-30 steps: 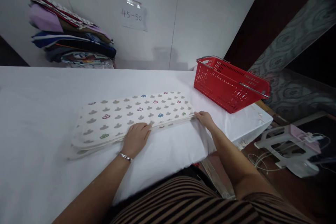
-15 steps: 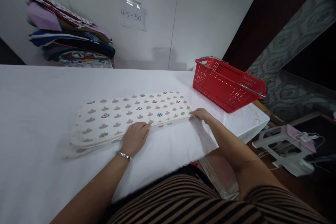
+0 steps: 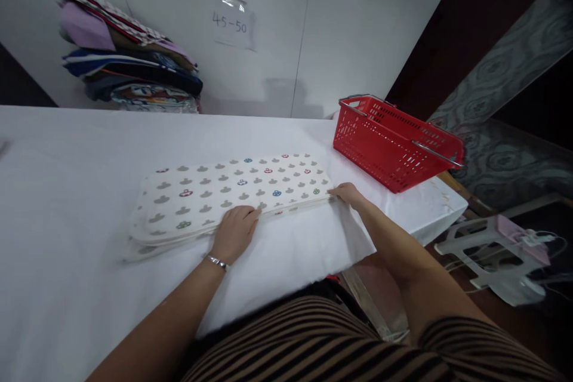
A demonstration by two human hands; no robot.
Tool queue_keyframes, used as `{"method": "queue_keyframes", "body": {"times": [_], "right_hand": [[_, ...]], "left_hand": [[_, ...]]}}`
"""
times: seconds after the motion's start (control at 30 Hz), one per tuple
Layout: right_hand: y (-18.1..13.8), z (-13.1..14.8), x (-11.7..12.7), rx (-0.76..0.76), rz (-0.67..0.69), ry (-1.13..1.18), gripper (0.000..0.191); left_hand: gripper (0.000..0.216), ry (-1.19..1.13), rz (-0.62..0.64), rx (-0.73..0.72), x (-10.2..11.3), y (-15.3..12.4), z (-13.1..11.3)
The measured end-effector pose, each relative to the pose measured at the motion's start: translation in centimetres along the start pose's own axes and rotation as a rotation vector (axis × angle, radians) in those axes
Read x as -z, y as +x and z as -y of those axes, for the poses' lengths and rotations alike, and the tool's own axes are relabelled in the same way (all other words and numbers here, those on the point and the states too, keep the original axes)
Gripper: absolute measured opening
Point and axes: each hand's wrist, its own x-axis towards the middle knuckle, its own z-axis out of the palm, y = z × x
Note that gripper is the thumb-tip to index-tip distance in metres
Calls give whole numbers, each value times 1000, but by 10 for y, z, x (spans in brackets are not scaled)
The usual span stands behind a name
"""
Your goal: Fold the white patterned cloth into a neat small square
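Observation:
A white cloth (image 3: 233,191), printed with grey shapes and a few red, blue and green ones, lies folded in flat layers as a long strip on the table. My left hand (image 3: 236,231) is at the middle of its near edge, fingers closed together on the layers. At the near right corner, my right hand (image 3: 347,194) pinches the edge between thumb and fingers. The undersides of both grips are hidden. Toward the left end the layers fan slightly apart at the near corner.
A red plastic basket (image 3: 389,152) with metal handles stands at the table's right end. Behind the white-covered table (image 3: 89,149), a stack of folded fabrics (image 3: 134,59) sits at the back left against the wall. White plastic stools (image 3: 496,245) stand on the floor at right.
The whole view has shifted a little, so everything appears slightly farther right. Both hands keep their places on the cloth's near edge, and the cloth looks the same.

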Motion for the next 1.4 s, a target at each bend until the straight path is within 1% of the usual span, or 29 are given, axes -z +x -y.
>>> {"method": "queue_keyframes", "body": {"times": [0.2,0.27,0.33,0.37,0.4,0.47,0.5,0.53,0.57,0.6,0.63,0.67,0.77,0.8,0.87,0.97,1.13,1.2,1.27,1.33,1.4], "right_hand": [[5,0,2,10,-2,-93,28],[2,0,4,26,-15,-206,29],[-2,3,6,78,-70,-357,29],[-6,4,5,144,-119,-420,28],[-10,7,4,247,-172,-462,27],[-18,14,-5,546,-247,-484,24],[-22,19,-12,707,-252,-466,25],[-26,23,-20,851,-230,-439,26],[-29,28,-28,959,-187,-413,29],[-32,31,-37,1026,-140,-395,33],[-33,34,-46,1059,-89,-403,38],[-34,35,-54,1055,-51,-441,44],[-30,29,-70,918,13,-627,51],[-27,25,-73,882,11,-672,52],[-21,18,-76,873,29,-740,56],[-16,11,-76,872,4,-787,58],[-12,6,-78,903,-12,-802,59],[-9,4,-78,903,-1,-792,60],[-7,4,-76,890,23,-775,59],[-7,8,-73,858,54,-748,59],[-11,20,-71,837,67,-691,60]], "left_hand": [[26,-6,-8,-10,-2,-1,1],[26,-10,-15,-10,-2,-1,1],[25,-10,-19,-12,-3,-1,2],[25,-9,-20,-13,-4,-1,2],[24,-6,-21,-13,-4,0,2],[24,-1,-16,-8,-4,0,1],[23,3,-8,-3,-4,1,0],[23,7,3,3,-3,1,-2],[23,13,15,12,-1,0,-5],[23,17,32,17,0,0,-7],[22,17,45,24,2,0,-9],[22,10,63,26,3,-1,-11],[22,-47,71,33,3,-4,-8],[23,-78,65,30,3,-6,-6],[23,-137,43,39,5,-12,2],[21,-185,-3,77,14,-26,16],[23,-115,-45,172,45,-59,44],[22,-55,-73,254,60,-76,58],[21,-10,-140,384,73,-94,71],[19,31,-272,594,82,-111,81],[22,18,-382,783,86,-124,84]]}}
